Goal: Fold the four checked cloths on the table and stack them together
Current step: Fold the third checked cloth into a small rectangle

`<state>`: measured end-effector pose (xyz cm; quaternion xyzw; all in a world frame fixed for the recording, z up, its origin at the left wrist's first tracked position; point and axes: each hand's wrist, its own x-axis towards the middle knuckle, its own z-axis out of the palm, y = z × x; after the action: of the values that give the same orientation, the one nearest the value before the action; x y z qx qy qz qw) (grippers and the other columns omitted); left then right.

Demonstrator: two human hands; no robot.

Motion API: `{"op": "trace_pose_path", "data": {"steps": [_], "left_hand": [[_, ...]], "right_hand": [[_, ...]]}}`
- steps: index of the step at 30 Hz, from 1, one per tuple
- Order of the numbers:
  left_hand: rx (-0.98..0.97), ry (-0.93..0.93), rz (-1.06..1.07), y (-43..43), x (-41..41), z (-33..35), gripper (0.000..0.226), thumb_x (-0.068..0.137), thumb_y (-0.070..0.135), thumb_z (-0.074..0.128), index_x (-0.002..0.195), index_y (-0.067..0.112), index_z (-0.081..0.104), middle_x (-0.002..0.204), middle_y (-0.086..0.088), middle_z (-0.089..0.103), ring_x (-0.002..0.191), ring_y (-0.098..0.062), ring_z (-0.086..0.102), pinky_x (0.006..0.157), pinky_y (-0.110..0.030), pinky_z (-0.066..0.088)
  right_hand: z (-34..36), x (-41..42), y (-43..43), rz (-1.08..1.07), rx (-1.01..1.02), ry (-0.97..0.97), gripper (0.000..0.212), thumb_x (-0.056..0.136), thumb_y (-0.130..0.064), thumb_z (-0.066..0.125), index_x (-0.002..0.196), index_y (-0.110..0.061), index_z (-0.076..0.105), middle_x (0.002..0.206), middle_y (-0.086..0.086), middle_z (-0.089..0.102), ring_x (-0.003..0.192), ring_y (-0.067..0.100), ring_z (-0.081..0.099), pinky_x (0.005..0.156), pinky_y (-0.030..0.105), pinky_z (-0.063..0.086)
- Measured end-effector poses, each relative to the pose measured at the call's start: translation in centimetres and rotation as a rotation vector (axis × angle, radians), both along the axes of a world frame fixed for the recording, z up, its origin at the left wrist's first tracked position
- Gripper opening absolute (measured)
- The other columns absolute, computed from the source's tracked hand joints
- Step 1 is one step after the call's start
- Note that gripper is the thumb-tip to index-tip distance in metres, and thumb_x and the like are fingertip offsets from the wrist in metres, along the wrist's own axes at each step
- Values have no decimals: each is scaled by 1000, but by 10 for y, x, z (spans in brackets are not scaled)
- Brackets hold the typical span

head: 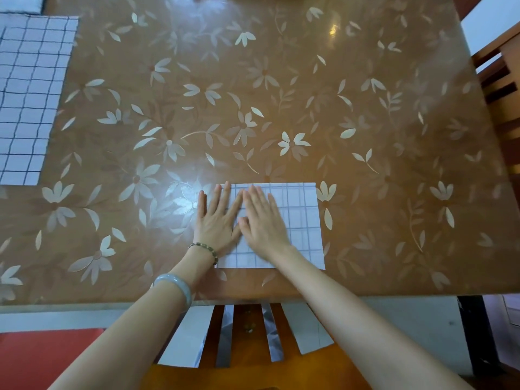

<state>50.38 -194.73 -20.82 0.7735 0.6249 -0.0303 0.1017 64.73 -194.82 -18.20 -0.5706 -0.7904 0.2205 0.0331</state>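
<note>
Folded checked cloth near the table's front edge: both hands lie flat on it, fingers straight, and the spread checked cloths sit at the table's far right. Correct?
No. The head view shows the spread checked cloths at the far left of the table, not right. Otherwise right: left hand and right hand lie flat, fingers straight, on the folded checked cloth near the front edge.

no readable text, labels, brands, numbers or signs anywhere
</note>
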Motion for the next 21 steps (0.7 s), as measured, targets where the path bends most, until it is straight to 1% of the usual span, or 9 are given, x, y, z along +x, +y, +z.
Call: {"op": "trace_pose_path", "data": {"steps": [2,6,8,11,15,16,17,19,21], "left_hand": [[0,4,-9,0,-1,-1,62,94,48,22,151,25,17,158,-10,16,146,-30,17,115,-53,2],[7,-14,7,0,-1,1,59,96,46,20,150,23,26,157,-11,21,146,-28,19,116,-53,5],[5,-12,7,-1,1,2,58,96,42,22,150,23,27,157,-11,23,145,-29,20,117,-53,4],[-25,3,11,-1,1,4,58,97,43,21,152,25,19,159,-9,17,147,-27,14,116,-51,-5],[-73,-9,36,0,-1,8,64,96,53,12,153,27,2,161,-6,2,148,-24,-2,114,-47,-16],[-76,-52,87,0,-3,11,67,95,55,16,153,24,4,161,-8,4,148,-25,-2,114,-46,-15],[-71,-127,169,0,-5,15,70,95,55,27,153,18,11,160,-11,9,148,-27,2,116,-45,-10],[-52,-326,373,-3,-10,28,65,92,43,53,144,8,34,152,-16,27,142,-33,20,116,-42,13],[-45,-440,562,-7,-14,39,51,86,34,64,128,7,50,133,-15,48,125,-33,41,102,-38,32]], "right_hand": [[-8,0,-5,8,-9,-16,70,97,-49,4,150,-5,15,159,10,11,148,20,4,121,43,5],[-15,39,-9,58,31,-143,71,98,-53,4,151,-8,15,159,9,11,147,18,2,119,38,-4],[-17,64,-11,20,36,-197,67,99,-50,11,151,-8,15,159,8,10,147,17,1,119,37,-5],[-16,99,-15,-38,22,-293,66,98,-49,15,151,-9,8,159,7,5,147,18,0,118,38,-5],[-9,118,-15,-6,-24,-363,68,96,-55,1,149,-14,-6,159,3,-6,147,18,-8,117,39,-11],[-8,118,-14,-2,-22,-370,69,95,-57,-1,149,-14,-7,159,4,-6,147,19,-10,117,41,-12],[-6,117,-14,-7,-20,-372,70,95,-58,0,150,-15,-6,160,5,-5,147,20,-12,117,42,-13],[1,113,-11,-54,-11,-333,70,97,-54,19,153,-14,6,161,10,0,148,25,-9,117,45,-9],[11,102,-3,-108,-11,-216,63,96,-43,42,150,-15,25,157,14,15,146,31,7,118,45,6]]}}
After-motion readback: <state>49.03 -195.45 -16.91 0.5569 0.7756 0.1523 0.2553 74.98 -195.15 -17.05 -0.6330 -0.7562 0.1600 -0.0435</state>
